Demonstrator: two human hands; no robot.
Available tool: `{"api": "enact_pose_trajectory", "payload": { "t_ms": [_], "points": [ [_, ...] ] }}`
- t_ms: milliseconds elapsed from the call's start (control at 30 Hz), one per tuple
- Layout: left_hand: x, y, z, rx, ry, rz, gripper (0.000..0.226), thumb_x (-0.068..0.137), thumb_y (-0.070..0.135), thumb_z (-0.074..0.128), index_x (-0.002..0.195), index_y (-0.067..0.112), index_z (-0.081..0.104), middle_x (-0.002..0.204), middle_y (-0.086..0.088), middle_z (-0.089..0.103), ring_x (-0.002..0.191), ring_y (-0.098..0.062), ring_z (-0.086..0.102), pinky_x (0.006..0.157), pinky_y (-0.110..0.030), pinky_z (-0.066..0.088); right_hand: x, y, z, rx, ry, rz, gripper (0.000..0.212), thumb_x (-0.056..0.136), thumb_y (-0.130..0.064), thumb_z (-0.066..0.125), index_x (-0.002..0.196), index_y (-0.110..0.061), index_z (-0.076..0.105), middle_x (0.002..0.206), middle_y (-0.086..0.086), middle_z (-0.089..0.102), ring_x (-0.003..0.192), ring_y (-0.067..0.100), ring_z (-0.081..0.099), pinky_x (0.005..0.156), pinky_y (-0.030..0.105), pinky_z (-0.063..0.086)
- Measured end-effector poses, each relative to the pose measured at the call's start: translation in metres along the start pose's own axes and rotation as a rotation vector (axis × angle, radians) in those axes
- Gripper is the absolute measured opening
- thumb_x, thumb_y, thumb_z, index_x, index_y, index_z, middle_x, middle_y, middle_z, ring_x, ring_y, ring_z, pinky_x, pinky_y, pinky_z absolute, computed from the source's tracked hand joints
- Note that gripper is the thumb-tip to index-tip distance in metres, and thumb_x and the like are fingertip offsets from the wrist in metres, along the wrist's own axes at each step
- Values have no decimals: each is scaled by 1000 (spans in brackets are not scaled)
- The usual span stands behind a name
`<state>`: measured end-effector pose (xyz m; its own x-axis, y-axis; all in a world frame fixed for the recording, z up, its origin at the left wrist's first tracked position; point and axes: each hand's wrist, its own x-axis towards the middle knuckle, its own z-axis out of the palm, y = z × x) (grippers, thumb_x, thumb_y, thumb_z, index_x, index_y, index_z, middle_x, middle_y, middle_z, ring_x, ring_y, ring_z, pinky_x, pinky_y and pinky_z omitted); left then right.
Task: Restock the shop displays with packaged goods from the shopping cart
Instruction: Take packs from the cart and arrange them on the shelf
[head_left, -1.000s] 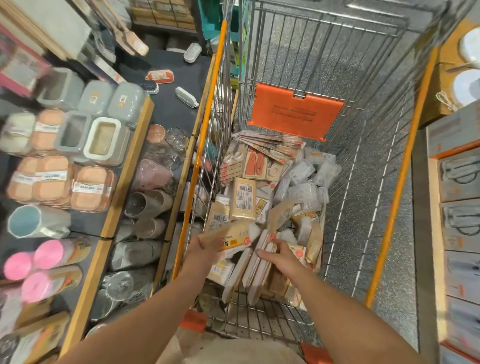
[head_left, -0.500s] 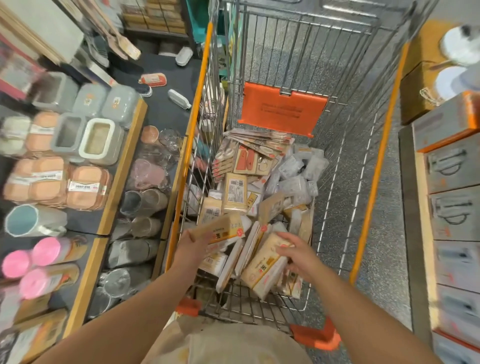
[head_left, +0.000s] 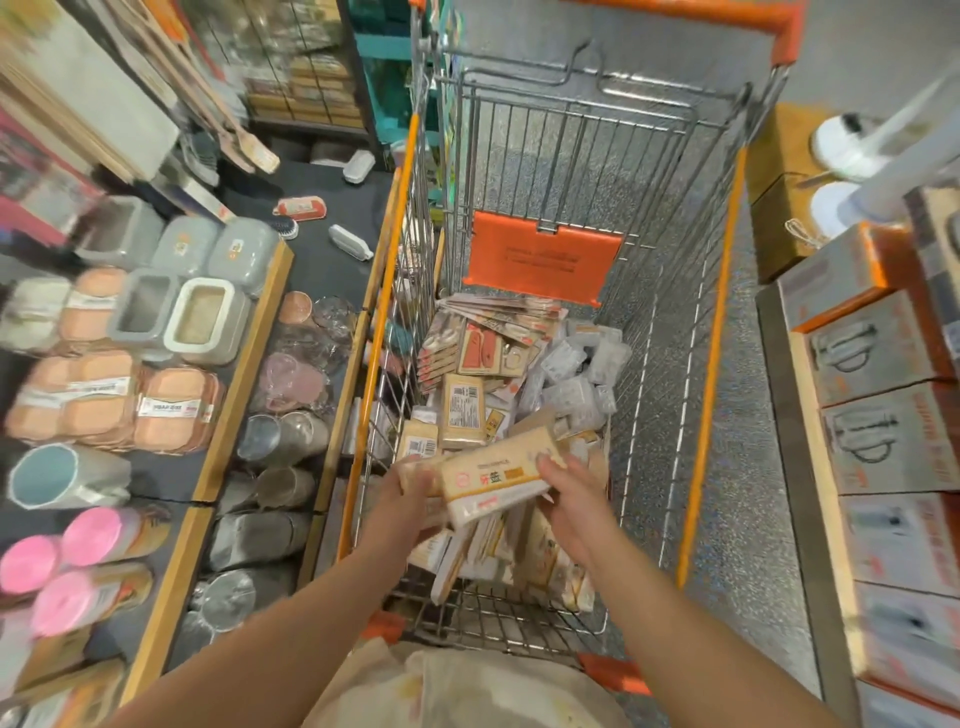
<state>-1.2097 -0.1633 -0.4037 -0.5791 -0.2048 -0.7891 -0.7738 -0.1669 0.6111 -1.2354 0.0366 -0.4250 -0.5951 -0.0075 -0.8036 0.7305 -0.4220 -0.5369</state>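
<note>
Both hands over near end of cart (head_left: 711, 332). Left hand (head_left: 410, 499) and right hand (head_left: 574, 499) each grip an end of beige packs (head_left: 493, 475), held above the loose packages (head_left: 524, 384) in the basket.

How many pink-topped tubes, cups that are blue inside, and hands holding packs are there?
Pink-topped tubes: 3
Blue-inside cup: 1
Left hand and right hand, gripping packs: 2
Total: 6
</note>
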Motion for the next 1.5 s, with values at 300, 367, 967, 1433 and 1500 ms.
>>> {"api": "enact_pose_trajectory", "payload": {
  "t_ms": [300, 367, 967, 1433, 1500],
  "points": [
    [15, 5, -14, 6, 11, -5, 58, 82, 21, 78, 130, 27, 46, 125, -9, 59, 101, -29, 66, 73, -38, 59, 8, 27, 33, -118, -111, 32, 20, 102, -22, 50, 119, -18, 60, 114, 8, 69, 103, 21, 64, 86, 34, 53],
    [16, 6, -14, 78, 87, 33, 58, 76, 26, 84, 122, 30, 48, 119, -3, 61, 101, -25, 66, 87, -43, 57, 15, 23, 26, -204, -66, 32, 32, 103, -39, 41, 114, -17, 62, 110, 6, 68, 98, 19, 62, 83, 33, 49],
    [21, -13, 0, 145, 240, 77, 71, 85, 18, 77, 141, 29, 35, 119, 3, 50, 97, -12, 57, 78, -20, 45, 96, 44, 8, -972, 165, 96, 46, 85, -55, 64, 109, -16, 62, 103, 5, 68, 97, 27, 64, 81, 34, 52],
    [-5, -10, -10, 50, 119, 134, 53, 82, 20, 78, 123, 26, 44, 106, 2, 58, 90, -16, 60, 78, -34, 51, -10, -19, -33, -378, 195, -60, 31, 95, -12, 62, 124, -3, 54, 110, 18, 67, 91, 26, 68, 60, 33, 58],
    [-20, -8, -18, -5, 77, 163, 66, 75, 32, 82, 127, 28, 42, 120, -4, 59, 103, -23, 62, 87, -39, 52, -42, -30, -27, -305, 144, -100, 26, 95, -6, 61, 120, -4, 55, 101, 16, 69, 82, 24, 68, 51, 26, 54]
  ]
}}
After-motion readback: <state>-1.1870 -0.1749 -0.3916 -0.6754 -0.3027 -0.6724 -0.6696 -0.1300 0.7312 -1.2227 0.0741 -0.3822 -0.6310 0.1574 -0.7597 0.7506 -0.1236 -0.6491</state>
